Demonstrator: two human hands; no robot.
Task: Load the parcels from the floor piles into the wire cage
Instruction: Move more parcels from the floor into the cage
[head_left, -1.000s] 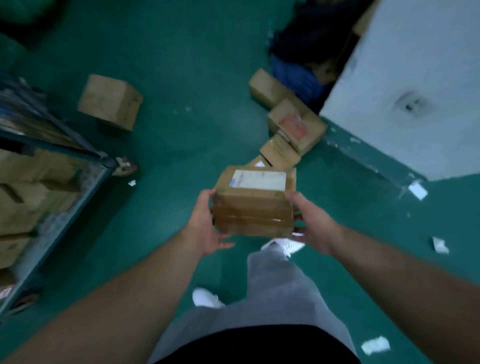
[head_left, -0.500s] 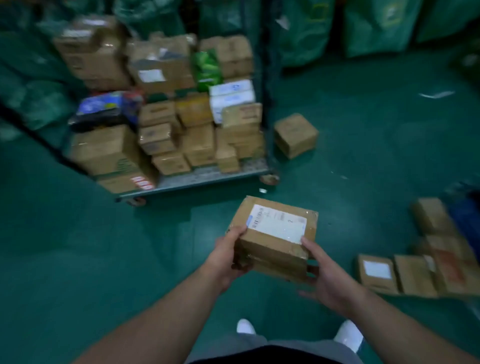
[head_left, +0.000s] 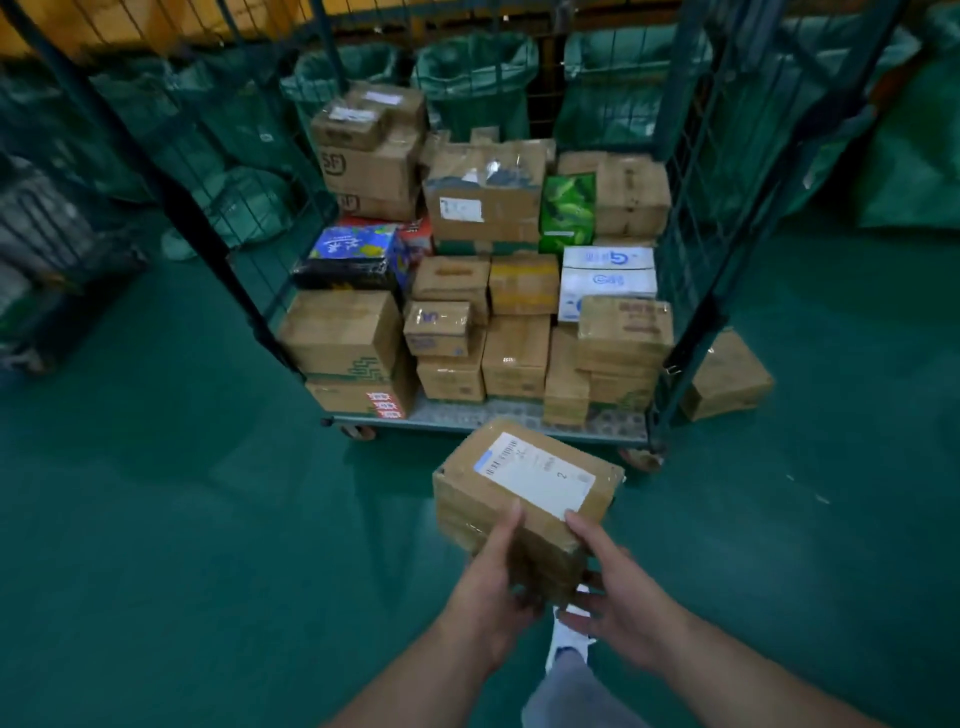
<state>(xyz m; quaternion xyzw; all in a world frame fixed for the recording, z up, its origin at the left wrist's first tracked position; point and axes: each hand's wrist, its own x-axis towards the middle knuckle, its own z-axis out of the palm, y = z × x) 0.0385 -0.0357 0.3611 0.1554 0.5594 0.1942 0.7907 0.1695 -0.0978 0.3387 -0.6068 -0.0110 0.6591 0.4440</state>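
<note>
Parcel (head_left: 524, 499): brown cardboard, glossy tape, white paper label (head_left: 535, 477). Cage (head_left: 691, 291): green-painted metal wire. Floor (head_left: 156, 519): smooth green, slight sheen.

Parcel depot: wire cage (head_left: 691, 218), sacks (head_left: 472, 83).

Dim in here, with a green-teal cast over everything. Light comes from overhead: the floor (head_left: 156, 519) shows a faint pale sheen at lower left, and darker patches lie in front of the wire cage (head_left: 467, 413) base and beneath the held parcel (head_left: 488, 514). The brightest spot is the white label (head_left: 535, 475), its print too soft to read. The tape on the parcel catches a small glint. Cartons in the cage's centre are fairly sharp. The left margin smears into blur, the green sacks (head_left: 472, 83) look grainy, and the cage posts splay outward, bent by the wide lens. A warm yellow band (head_left: 130, 26) glows along the top edge.
</note>
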